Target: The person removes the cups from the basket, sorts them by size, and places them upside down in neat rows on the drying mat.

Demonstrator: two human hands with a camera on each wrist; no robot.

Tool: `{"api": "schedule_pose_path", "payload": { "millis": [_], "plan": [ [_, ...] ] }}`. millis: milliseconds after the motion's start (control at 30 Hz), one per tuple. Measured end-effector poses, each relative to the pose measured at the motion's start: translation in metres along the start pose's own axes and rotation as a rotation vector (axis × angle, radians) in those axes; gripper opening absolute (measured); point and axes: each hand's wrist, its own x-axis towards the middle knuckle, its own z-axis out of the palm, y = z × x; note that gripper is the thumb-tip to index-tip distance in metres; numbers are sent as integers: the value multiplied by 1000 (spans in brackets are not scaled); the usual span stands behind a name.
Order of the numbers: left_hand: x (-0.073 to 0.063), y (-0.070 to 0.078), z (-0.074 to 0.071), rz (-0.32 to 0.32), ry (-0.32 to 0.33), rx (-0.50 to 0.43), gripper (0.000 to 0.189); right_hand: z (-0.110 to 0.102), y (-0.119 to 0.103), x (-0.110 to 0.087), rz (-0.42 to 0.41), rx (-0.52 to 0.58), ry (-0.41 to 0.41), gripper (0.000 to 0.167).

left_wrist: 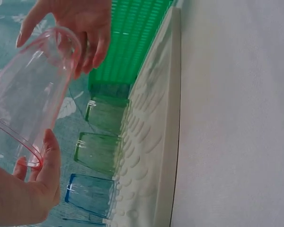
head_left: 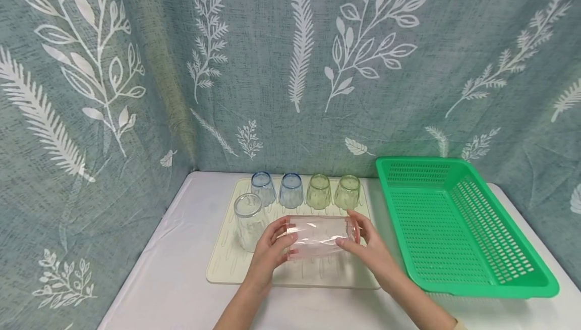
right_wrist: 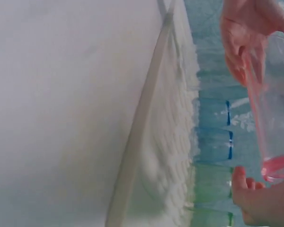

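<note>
A clear pink-tinted drinking glass [head_left: 317,236] lies sideways in the air above a cream drying mat [head_left: 227,264]. My left hand [head_left: 272,244] grips its left end, thumb on the outside. Around the right end is my right hand [head_left: 369,249], thumb and fingers spread on either side of it. In the left wrist view, the right hand's fingers [left_wrist: 100,49] stand a little off the glass. A tall clear glass [head_left: 249,221] stands on the mat behind the left hand. Further back, two blue glasses [head_left: 291,192] and two green glasses [head_left: 319,193] form a row.
A green perforated basket [head_left: 454,234] sits on the right of the white-covered table [head_left: 168,264], beside the mat. The standing glasses look upside down. A grey-green curtain [head_left: 272,67] with white leaf prints hangs behind and at the sides.
</note>
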Motion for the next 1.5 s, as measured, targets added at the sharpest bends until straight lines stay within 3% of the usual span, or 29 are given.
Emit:
{"api": "schedule_pose_path", "payload": {
  "millis": [133,300,667,767,833,900,1000,1167,1267,1300,1367,1400,1500],
  "plan": [
    [-2,1,0,-15,0,-52,59,3,-1,1,101,218,-62,74],
    [-3,1,-1,-22,-12,-113,55,6,-1,0,136,387,-142,67],
    [-5,0,-5,-37,-85,-148,57,9,-5,-1,132,520,-172,66],
    [-6,-1,-9,-49,-104,-76,61,11,-6,1,123,516,-142,67],
    [-8,-1,-13,-28,-88,25,62,12,-7,2,106,491,-115,66],
    [-9,-1,-18,37,-35,122,56,14,-8,5,91,449,-80,66],
    [-12,0,-27,230,74,201,33,15,-9,10,72,372,-32,63],
    [-14,4,-46,638,239,122,11,20,-14,18,47,226,57,62],
    [-11,6,-59,773,374,59,11,23,-15,23,23,73,92,68],
    [-9,6,-63,781,428,54,12,25,-14,25,8,19,99,69],
    [-5,5,-72,727,546,76,14,28,-13,30,-30,-64,114,72],
    [-3,5,-78,682,591,83,16,30,-13,32,-52,-93,116,73],
    [3,4,-91,455,676,173,25,34,-10,39,-128,-151,113,72]
  ]
}}
